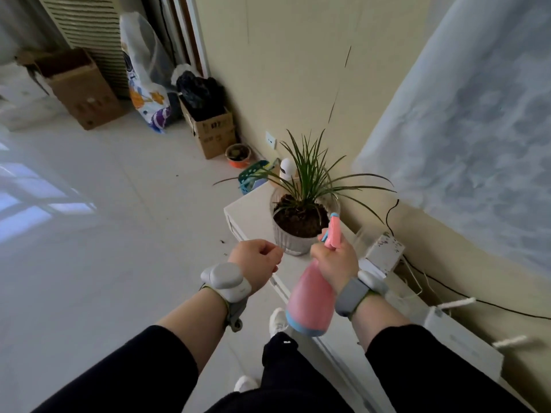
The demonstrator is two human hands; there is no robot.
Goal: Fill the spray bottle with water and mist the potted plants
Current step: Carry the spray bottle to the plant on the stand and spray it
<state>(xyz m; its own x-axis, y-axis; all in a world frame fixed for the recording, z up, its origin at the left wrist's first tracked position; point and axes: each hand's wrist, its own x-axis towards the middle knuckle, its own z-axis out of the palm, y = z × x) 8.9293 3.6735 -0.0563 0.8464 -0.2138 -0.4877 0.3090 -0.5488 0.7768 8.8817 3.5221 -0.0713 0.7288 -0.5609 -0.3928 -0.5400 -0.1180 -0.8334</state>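
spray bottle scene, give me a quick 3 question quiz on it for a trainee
1. True or false: the right hand grips the pink spray bottle with its nozzle towards the potted plant.
2. What does the left hand hold? A) the pot B) a cloth C) nothing
3. Fill in: the plant's pot stands on a white ______ beside the wall.

Key
1. True.
2. C: its fingers are curled and hold nothing.
3. Cabinet. A second, smaller orange pot sits on the floor further back.
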